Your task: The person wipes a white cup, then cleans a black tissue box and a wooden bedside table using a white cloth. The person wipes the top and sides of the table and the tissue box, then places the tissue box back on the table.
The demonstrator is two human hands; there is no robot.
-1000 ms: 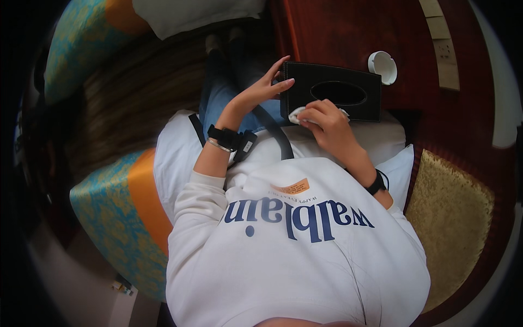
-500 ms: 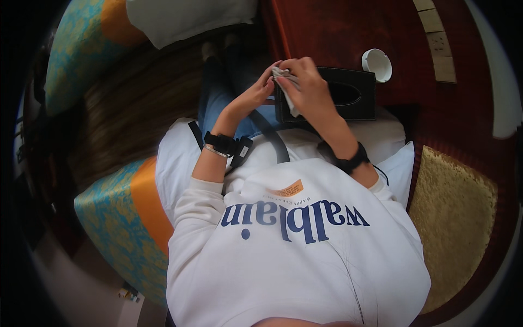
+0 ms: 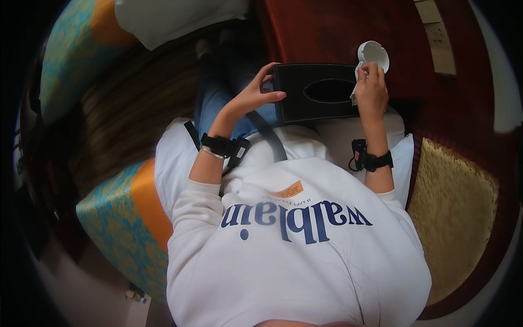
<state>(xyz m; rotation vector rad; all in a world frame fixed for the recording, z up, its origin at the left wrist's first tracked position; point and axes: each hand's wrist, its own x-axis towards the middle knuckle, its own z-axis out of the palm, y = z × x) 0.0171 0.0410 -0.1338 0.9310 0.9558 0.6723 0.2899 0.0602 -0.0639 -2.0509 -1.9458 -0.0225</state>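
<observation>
A black tissue box (image 3: 291, 103) with stitched edges and an oval opening lies across my lap, its far side by the table. My left hand (image 3: 256, 90) grips its left end, the thumb on the top face and the fingers round the far corner. My right hand (image 3: 372, 92) is closed on a crumpled white cloth (image 3: 357, 84) at the box's right end. The fingers cover most of the cloth. Just beyond that hand stands a white round ashtray (image 3: 376, 53) with notches in its rim.
A reddish-brown wooden table (image 3: 316, 32) lies ahead, with wall sockets (image 3: 437, 38) to its right. At my right is a gold-cushioned chair (image 3: 457, 218). Blue-and-gold covers with orange bands (image 3: 122, 212) lie to my left; a white cloth edge (image 3: 180, 19) hangs at the far left.
My right hand has carried the cloth rightward from beside my left hand to the box's right end. My left hand has left the cloth and taken the box's left end.
</observation>
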